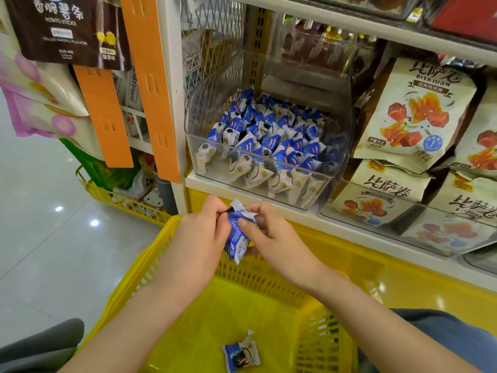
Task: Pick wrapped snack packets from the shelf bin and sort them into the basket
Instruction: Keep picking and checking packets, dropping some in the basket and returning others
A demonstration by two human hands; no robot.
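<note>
The yellow perforated plastic basket (pixel 150 267) sits low in the head view, from about 6 to 8 o'clock, its far rim tucked under the white shelf edge (pixel 269 200). Above its far rim the left hand (pixel 199 235) has its fingers closed, pinching the top crimp of a small blue-and-white foil-wrapped snack packet (pixel 238 242) between thumb and forefinger. Just to its right, the right hand (pixel 271 238) also grips the packet, thumb pressed on its face and fingers curled behind, so the packet hangs upright between both hands.

At 12 o'clock from the hands, the clear plastic shelf bin (pixel 215 154) is crowded with matching blue-and-white packets (pixel 269 138). At 6 o'clock, one loose blue-and-white packet (pixel 240 355) lies flat on the basket floor.

The step in hand looks like the drop. To do it well, I would let one hand release first, carry the packet back over the open middle of the basket rather than its rim, lower it close, and then open the fingers so it lands beside the one already there.
</note>
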